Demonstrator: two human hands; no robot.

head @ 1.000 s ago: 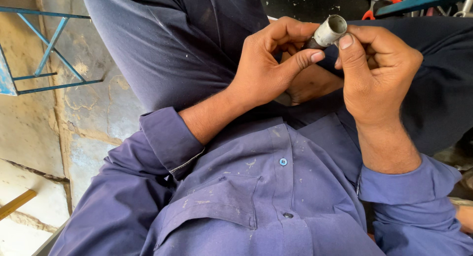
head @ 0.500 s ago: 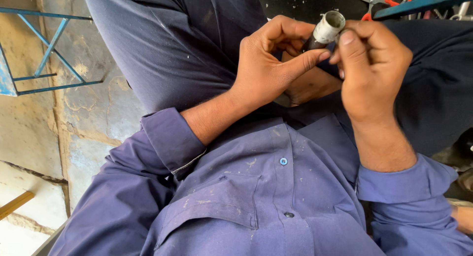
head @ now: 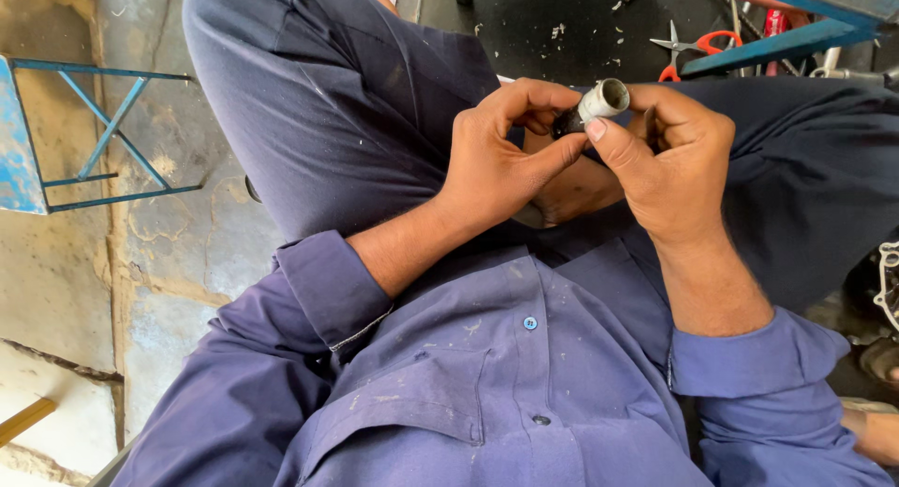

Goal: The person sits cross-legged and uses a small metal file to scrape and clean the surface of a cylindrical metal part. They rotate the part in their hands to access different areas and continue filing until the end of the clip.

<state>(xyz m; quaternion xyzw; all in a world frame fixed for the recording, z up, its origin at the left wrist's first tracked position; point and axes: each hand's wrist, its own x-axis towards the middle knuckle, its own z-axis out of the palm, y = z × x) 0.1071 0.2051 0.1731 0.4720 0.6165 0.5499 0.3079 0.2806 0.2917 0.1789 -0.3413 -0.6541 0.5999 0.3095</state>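
Both hands, left and right, are pinching a small tube over the lap. It's looking greasy, so it could be slipping out any second.

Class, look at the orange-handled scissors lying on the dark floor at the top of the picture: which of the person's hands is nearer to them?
Right. The right hand holds the small metal tube just below the scissors; the left hand is farther off, on the tube's other side.

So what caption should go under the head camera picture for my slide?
Both hands, left hand and right hand, grip a short grey metal tube above a lap in dark blue trousers.
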